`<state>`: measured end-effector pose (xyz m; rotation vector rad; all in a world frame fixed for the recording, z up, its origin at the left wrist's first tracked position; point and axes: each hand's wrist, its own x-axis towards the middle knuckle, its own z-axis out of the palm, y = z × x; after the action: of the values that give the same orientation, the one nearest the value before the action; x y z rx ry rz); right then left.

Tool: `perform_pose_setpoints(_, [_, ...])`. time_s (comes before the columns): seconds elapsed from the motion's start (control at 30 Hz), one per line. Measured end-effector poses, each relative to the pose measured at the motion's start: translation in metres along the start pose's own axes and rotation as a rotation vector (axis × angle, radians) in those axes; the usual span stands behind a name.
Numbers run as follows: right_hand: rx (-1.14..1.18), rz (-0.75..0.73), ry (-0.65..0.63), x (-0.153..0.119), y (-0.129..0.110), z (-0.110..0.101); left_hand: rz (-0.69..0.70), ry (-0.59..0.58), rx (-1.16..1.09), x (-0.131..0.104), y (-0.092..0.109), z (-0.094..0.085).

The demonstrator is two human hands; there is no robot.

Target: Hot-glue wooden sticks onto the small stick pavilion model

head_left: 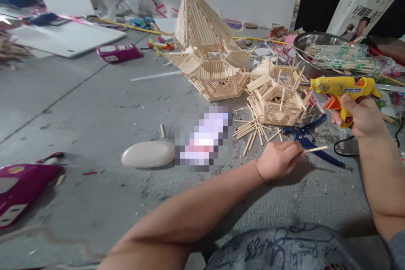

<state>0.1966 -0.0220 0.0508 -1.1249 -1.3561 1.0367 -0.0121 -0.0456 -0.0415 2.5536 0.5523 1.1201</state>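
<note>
My left hand (280, 159) is closed on a short thin wooden stick (316, 149), whose free end points right. My right hand (363, 116) grips a yellow glue gun (343, 87) by its handle, with the nozzle pointing left over a small stick frame (278, 97). Loose cut sticks (253, 130) lie in front of that frame. Blue pliers (303, 139) rest on the floor just behind my left hand. Left of the small frame stands a taller stick tower (211, 59) with a pointed roof.
A metal bowl (305, 60) with bagged sticks (341, 57) is at the back right. A whitish oval case (148, 154) lies beside a blurred phone (205, 139). Purple power strips lie left (27, 187) and farther back (118, 52). A black cord (343, 154) runs near my right wrist.
</note>
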Motion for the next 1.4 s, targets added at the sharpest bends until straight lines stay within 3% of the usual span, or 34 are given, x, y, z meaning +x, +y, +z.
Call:
perform_pose_setpoints(0.17, [0.000,0.004,-0.007,-0.001,-0.001,-0.002,-0.059,0.173,0.209,0.002,-0.006,-0.007])
perform_pose_setpoints(0.43, [0.018,-0.023,0.049,0.001,-0.001,-0.010,-0.087,0.182,0.470,0.004,-0.017,-0.014])
perform_pose_setpoints(0.6, [0.013,-0.010,0.050,0.002,0.001,-0.011,-0.146,0.164,0.467,0.005,-0.021,-0.014])
perform_pose_setpoints(0.9, [0.009,0.016,0.036,0.003,0.006,-0.009,-0.122,0.113,0.365,0.005,-0.017,-0.014])
perform_pose_setpoints(1.03, [0.054,0.019,0.024,0.002,0.007,-0.009,-0.046,0.102,0.289,0.005,-0.013,-0.014])
perform_pose_setpoints(1.17, [0.104,0.049,0.001,0.004,0.010,-0.009,0.024,0.002,0.150,0.005,-0.007,-0.011])
perform_pose_setpoints(1.4, [-0.033,-0.020,0.037,0.003,0.009,-0.005,-0.096,-0.018,0.056,0.008,-0.002,-0.009])
